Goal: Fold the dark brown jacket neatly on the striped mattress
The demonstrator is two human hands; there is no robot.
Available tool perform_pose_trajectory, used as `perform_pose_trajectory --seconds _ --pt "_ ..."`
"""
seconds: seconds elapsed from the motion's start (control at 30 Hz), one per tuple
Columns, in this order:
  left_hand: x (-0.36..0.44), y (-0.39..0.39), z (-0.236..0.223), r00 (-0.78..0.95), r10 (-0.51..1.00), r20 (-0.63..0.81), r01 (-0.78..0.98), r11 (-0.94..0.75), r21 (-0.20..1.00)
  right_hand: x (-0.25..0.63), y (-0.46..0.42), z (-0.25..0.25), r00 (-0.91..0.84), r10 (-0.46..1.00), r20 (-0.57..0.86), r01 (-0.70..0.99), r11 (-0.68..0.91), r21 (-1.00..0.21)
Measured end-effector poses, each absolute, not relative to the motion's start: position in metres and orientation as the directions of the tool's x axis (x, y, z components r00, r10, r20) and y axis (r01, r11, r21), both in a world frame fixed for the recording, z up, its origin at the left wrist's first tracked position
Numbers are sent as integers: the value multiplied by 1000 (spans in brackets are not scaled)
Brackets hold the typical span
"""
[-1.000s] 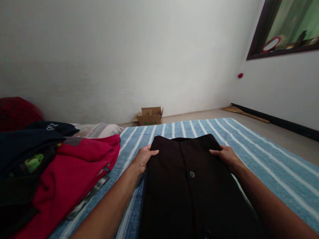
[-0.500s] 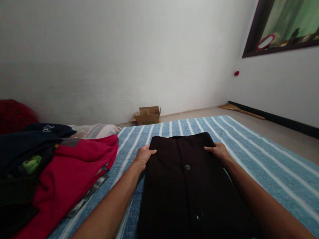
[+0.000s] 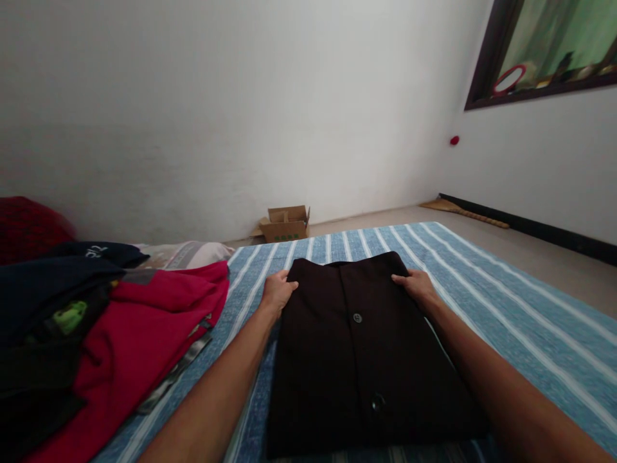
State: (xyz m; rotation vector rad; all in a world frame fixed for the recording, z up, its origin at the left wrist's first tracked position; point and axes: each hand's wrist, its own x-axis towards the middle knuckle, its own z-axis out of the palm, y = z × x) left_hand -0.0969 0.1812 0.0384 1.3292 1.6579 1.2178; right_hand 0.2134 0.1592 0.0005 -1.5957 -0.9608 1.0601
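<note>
1. Gripping the far left corner of a folded black buttoned garment (image 3: 357, 347), the left hand (image 3: 276, 292) has its thumb on top of the cloth and its fingers curled down at the edge.
2. The right hand (image 3: 418, 287) holds the far right corner the same way, thumb over the fabric, fingers wrapped at the side; both hands are closed narrowly on the cloth.
3. That black garment lies flat on a blue bedsheet with white stripes (image 3: 506, 308), in the middle of the view, between the two forearms; two dark round buttons sit along its centre line, one near the far end (image 3: 357, 317) and one near the close end (image 3: 377, 403).
4. A crumpled red garment with a grey band (image 3: 144, 334) lies on the sheet to the left, well apart from the black one.
5. Dark navy clothes (image 3: 53, 289) are heaped on the red one; a bright green patch shows among them.
6. A small open brown cardboard box (image 3: 285, 224) stands on the floor against the white wall (image 3: 216, 116), beyond the bed's far edge.
7. A dark-framed window (image 3: 540, 51) sits high on the right wall.
</note>
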Motion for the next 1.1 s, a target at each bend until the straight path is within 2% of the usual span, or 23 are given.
perform_pose_trajectory --seconds 0.13,0.23,0.27,0.33,0.4,0.47,0.57,0.63,0.93,1.1 --pt "-97 179 41 -312 948 58 458 97 884 213 160 -1 320 926 -200 134 -253 -958" --pt "-88 162 58 -316 936 157 619 78 781 214 162 -4 311 930 -197 155 -254 -955" --pt "-81 152 66 -230 948 218 733 21 680 214 163 -5 311 930 -196 165 -256 -953" --pt "-61 125 82 105 965 242 859 -211 467 215 165 -6 313 930 -194 189 -261 -947" --pt "-38 98 91 389 908 153 840 -418 347 216 168 -7 320 928 -190 215 -267 -939" --pt "-19 78 91 531 847 -2 812 -508 289 218 170 -7 330 926 -184 244 -272 -931" --pt "-6 70 76 559 802 -211 822 -501 270 221 171 -7 335 925 -180 274 -278 -921" --pt "-7 75 62 544 796 -266 835 -483 263 223 169 -7 331 926 -183 279 -281 -918" --pt "-14 86 36 556 800 -228 823 -491 284 225 142 -8 306 933 -191 219 -264 -939" --pt "-16 86 30 559 812 -167 810 -491 322 224 140 -1 338 933 -126 297 -232 -926"
